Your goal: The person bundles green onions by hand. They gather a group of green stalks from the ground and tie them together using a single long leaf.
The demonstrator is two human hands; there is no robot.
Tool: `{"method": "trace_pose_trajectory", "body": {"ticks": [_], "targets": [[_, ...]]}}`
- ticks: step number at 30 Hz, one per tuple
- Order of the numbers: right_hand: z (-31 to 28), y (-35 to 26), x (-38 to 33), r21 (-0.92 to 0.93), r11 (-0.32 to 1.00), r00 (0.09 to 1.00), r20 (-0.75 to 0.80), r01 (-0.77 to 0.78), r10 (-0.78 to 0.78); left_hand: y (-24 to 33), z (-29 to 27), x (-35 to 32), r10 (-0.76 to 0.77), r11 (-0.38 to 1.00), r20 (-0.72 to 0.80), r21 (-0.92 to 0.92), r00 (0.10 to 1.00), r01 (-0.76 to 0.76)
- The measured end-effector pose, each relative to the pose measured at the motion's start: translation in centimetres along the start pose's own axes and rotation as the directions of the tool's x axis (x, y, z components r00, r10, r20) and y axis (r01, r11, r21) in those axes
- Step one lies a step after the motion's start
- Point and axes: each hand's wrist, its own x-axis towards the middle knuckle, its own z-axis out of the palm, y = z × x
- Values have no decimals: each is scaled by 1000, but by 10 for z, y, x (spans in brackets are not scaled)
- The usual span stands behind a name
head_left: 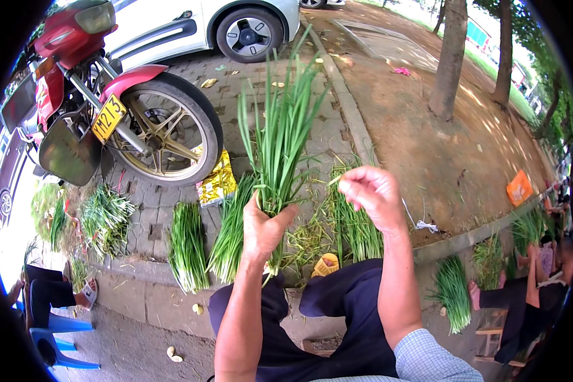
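My left hand is wrapped round an upright bunch of garlic chives, its green leaves fanning out above and the pale stems poking out below the fist. To the right, my right hand is raised and pinched, with a thin yellowish chive leaf at its fingertips. Beneath that hand lies a loose pile of chives. Left of my left hand are two neater chive bundles, one close by and one farther left. Yellowed trimmings are scattered between the piles.
A red motorcycle stands at the left, a white car behind it. A gold package lies by its front wheel. The curb runs before my knees. People with chives sit on both sides, near a blue stool and a wooden stool.
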Motion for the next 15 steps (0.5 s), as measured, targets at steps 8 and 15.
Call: {"method": "trace_pose_trajectory", "body": {"ticks": [8,15], "targets": [[10,24,-10,-665,746,910,334,43,246,3,-2,3,38,997,-95,-68,995,-44],[20,33,-10,-747,654,908,348,118,234,5,-6,1,28,997,-79,-68,996,-34]]}}
